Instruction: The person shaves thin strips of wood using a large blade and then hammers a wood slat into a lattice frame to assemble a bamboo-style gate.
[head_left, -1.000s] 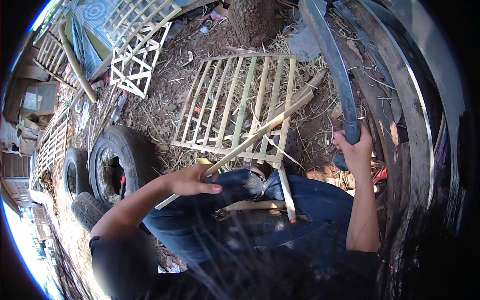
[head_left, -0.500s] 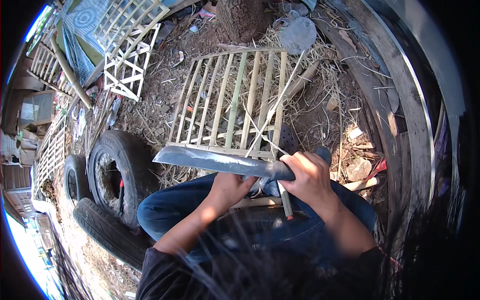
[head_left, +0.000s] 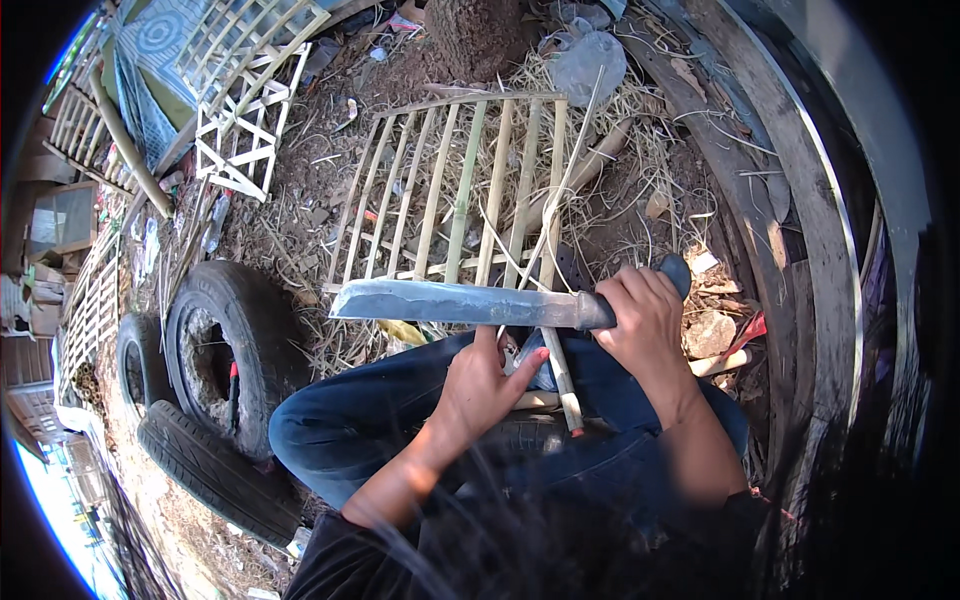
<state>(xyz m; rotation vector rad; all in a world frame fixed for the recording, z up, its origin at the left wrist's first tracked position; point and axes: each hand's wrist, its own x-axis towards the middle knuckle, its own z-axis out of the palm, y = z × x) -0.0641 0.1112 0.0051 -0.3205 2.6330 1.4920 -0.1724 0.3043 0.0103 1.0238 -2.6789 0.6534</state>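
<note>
My right hand (head_left: 648,318) is wrapped around the dark handle of a machete (head_left: 455,303). Its broad, scuffed blade points left across my lap, above the near edge of a bamboo slat panel (head_left: 432,205). Just below the blade is my left hand (head_left: 482,385), with the thumb stretched away from the index finger; the other fingers are largely hidden. A thin pale strip (head_left: 572,165) slants over the panel's right side, its lower end passing behind the blade. One bamboo slat (head_left: 562,375) of the panel reaches down between my legs, showing a reddish tip.
Old tyres (head_left: 240,340) stand and lean at my left. Lattice panels (head_left: 245,125) lie at the far left, and a tree trunk (head_left: 472,40) rises beyond the bamboo panel. Shavings (head_left: 640,190) litter the ground. Long planks (head_left: 810,200) run along the right side.
The machete has risen slightly off my left hand and moved a little right with my right hand. My left hand has shifted right and lower, its thumb now spread out.
</note>
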